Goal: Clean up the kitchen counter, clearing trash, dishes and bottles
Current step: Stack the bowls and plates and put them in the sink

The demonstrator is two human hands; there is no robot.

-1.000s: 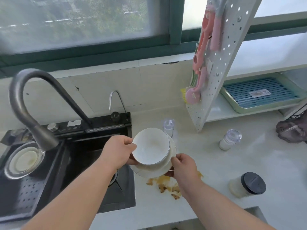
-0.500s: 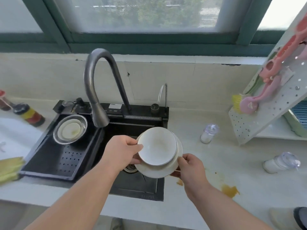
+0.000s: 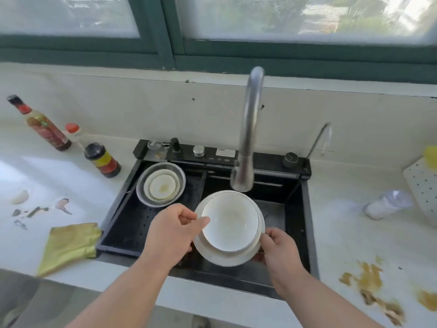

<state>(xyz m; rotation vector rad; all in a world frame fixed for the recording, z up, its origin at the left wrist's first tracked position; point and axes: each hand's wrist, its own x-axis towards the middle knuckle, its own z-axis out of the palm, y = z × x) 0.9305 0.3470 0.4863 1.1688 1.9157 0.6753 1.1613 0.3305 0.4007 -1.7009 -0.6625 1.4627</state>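
Observation:
A white bowl (image 3: 230, 224) rests on a white plate (image 3: 224, 258), and I hold the stack over the black sink (image 3: 295, 223), below the faucet (image 3: 248, 143). My left hand (image 3: 175, 229) grips the left rim of the stack, thumb on the bowl's edge. My right hand (image 3: 276, 247) holds the plate's right edge from below. On the sink's left drain tray sits a steel bowl (image 3: 142, 185) with dirty white dishes (image 3: 163, 187) stacked inside. Three sauce bottles (image 3: 101, 159) stand on the counter at the left.
A yellow cloth (image 3: 68, 245) lies at the sink's left corner, with scraps and a garlic clove (image 3: 20, 197) behind it. Brown spill (image 3: 369, 278) stains the counter at the right. A clear-lidded jar (image 3: 387, 203) lies near a white pegboard rack (image 3: 421, 185).
My view and both hands have swung left: the bowl and plate moved from above the counter spill to over the sink basin. The grip on the stack is unchanged.

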